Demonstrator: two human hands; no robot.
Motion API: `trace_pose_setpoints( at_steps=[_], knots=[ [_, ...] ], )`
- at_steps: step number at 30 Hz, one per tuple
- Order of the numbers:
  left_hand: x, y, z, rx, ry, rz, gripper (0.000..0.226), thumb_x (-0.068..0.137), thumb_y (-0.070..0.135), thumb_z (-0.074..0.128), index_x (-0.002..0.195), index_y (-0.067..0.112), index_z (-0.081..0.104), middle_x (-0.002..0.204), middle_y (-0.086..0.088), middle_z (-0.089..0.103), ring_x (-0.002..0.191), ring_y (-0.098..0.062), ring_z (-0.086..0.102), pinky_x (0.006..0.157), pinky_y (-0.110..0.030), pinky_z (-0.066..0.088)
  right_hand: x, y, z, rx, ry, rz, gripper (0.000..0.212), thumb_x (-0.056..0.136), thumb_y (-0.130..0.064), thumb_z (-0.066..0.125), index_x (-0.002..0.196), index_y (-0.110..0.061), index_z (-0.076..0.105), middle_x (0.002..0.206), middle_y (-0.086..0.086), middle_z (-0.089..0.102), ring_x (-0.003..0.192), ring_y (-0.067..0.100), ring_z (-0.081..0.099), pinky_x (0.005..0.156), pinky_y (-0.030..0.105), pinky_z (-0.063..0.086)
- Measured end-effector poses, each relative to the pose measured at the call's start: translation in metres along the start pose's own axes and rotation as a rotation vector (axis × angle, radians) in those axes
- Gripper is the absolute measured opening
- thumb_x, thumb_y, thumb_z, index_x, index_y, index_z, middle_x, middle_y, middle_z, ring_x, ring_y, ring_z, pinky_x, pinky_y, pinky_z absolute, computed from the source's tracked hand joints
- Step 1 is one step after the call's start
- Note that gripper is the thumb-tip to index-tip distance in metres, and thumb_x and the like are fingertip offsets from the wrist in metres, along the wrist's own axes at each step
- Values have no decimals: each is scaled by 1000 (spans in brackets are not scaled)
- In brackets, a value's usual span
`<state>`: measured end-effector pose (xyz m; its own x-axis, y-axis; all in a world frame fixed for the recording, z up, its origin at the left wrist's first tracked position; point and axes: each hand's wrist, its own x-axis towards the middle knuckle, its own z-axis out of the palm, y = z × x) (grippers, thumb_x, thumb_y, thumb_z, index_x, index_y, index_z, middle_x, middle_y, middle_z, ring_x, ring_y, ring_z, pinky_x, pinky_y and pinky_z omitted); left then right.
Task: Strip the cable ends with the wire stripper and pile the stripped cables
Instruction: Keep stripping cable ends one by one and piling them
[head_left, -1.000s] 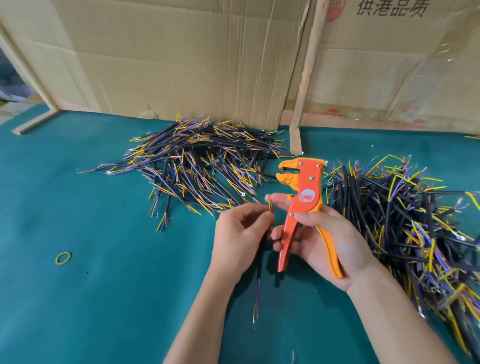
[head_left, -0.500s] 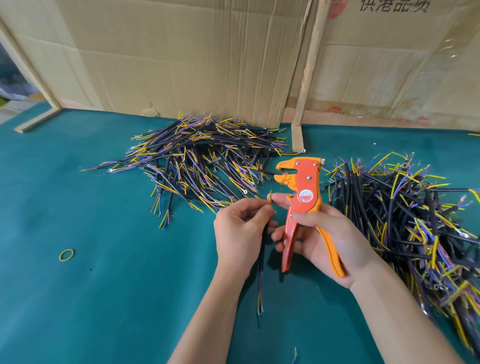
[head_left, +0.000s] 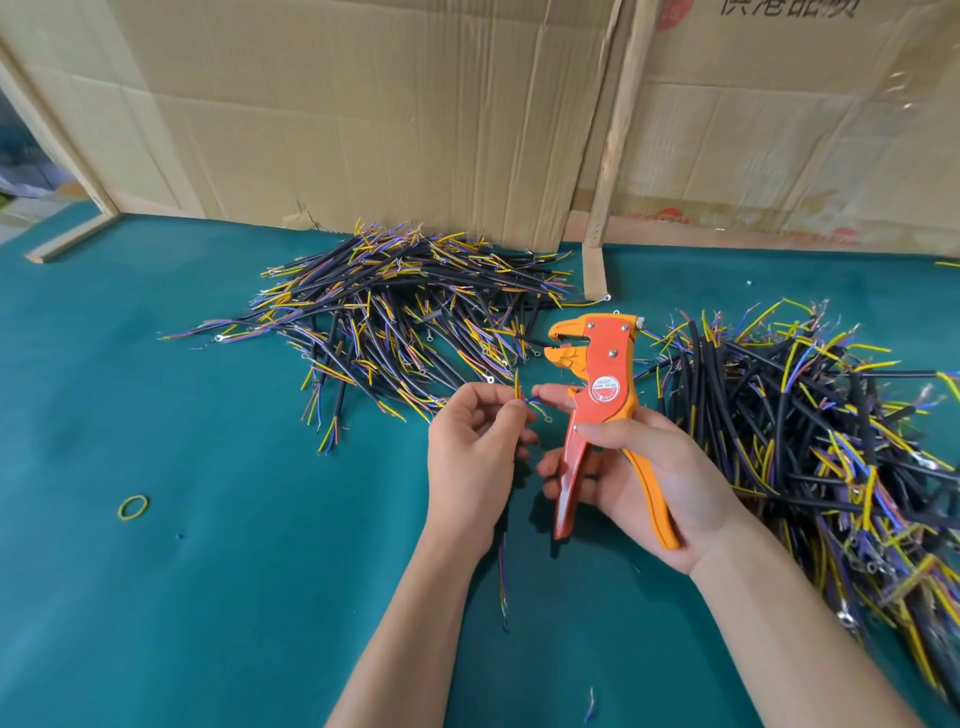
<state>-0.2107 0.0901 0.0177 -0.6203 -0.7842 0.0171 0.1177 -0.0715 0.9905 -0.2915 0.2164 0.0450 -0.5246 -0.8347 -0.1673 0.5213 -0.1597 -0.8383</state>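
From the head view, the left hand (head_left: 475, 457) pinches a cable (head_left: 503, 564) near its top, fingers curled round it. Thin yellow and blue wires stick up from the fingertips, and the rest of the cable hangs down past the wrist toward the near edge of the green table (head_left: 208, 597). The right hand (head_left: 644, 478) grips the orange stripper (head_left: 597, 410) upright, thumb across the front of the body and fingers wrapped round the handles, which stand spread apart. The stripper's head points left, its beak parted, just right of and above the cable's wires; the two are apart.

On the far side, left of centre, lies a pile (head_left: 405, 317) of black cables with yellow, blue and purple ends. A larger heap (head_left: 810, 441) fills the right side, behind and beside the right hand. A yellow rubber band (head_left: 133, 507) lies on the table at left. Cardboard (head_left: 363, 114) stands along the far edge.
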Motion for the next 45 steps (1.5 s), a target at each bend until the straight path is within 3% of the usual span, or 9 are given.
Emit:
trace_pose_setpoints(
  at_steps=[5,9,13,17,19,23,26,31,45],
  knots=[
    [0,-3,1,129,44,95,6,70,18,66,75,20,65,63,11,64,55,-9,55,55,-19,45,0,1,0,11,-15,-9,49,79,-11,64,127,-3,68,111,29,61,78,35,67,68,41,58],
    [0,-7,2,211,90,148,9,82,20,71,75,23,67,64,12,66,54,-7,58,57,-20,47,0,1,-1,31,-12,-31,46,79,-10,65,124,-2,70,115,23,67,78,34,67,69,43,58],
    [-1,-7,2,192,105,112,13,91,18,68,79,21,68,62,3,66,47,-11,59,44,-23,46,2,2,-1,18,-15,-35,44,79,-10,64,122,-4,71,113,22,68,77,34,67,68,42,58],
    [1,-6,3,274,122,153,15,95,17,66,80,20,65,66,3,66,59,-21,64,56,-32,52,3,3,-3,2,-18,-30,47,79,-10,64,125,-3,69,125,17,69,78,34,69,68,42,59],
    [1,-5,3,274,153,169,16,96,17,65,80,20,64,67,3,65,60,-21,62,59,-29,50,3,2,-5,-1,6,-18,50,79,-10,64,129,-3,66,130,16,68,80,35,69,68,43,59],
    [1,-4,-1,244,224,205,17,97,16,64,81,17,62,63,6,58,56,-14,52,57,-26,44,2,-1,-9,-23,77,67,56,75,-4,68,130,1,61,115,26,71,78,37,69,69,46,60],
    [0,-2,-1,261,225,249,16,97,14,64,81,16,62,63,10,56,56,-8,50,58,-19,41,-1,-4,-10,-77,8,145,57,74,-1,68,131,2,61,101,28,69,76,39,68,70,49,60],
    [-2,0,-1,339,194,311,13,95,9,66,84,15,64,72,10,63,64,-2,55,63,-9,40,-5,-4,-6,-156,-112,206,47,77,-2,69,124,0,67,95,26,66,76,41,65,69,49,58],
    [1,-5,-2,394,152,394,19,94,3,65,87,21,62,77,16,62,74,-1,57,67,-6,39,-6,-6,-8,-149,-153,201,57,71,-9,78,126,1,66,87,21,60,70,37,59,66,48,55]
  ],
)
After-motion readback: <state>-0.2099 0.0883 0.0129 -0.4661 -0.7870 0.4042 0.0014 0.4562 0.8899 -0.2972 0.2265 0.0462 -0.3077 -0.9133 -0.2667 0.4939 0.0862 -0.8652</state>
